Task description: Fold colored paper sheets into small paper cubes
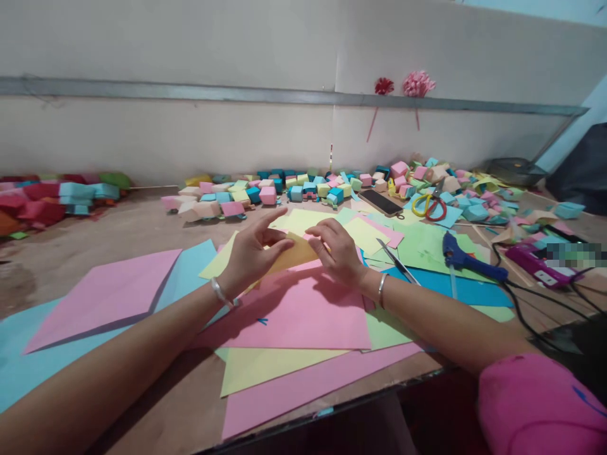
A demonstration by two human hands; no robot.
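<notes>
My left hand and my right hand meet over a small yellow-orange piece of paper, folded and held a little above the table. Fingers of both hands pinch its edges; the left index finger sticks out straight. Under the hands lies a large pink sheet on top of yellow, green and blue sheets. Each wrist wears a silver bangle.
Several folded paper cubes line the back of the wooden table. A phone, scissors, a blue glue gun with its cable and a purple power strip lie to the right. More coloured blocks sit far left.
</notes>
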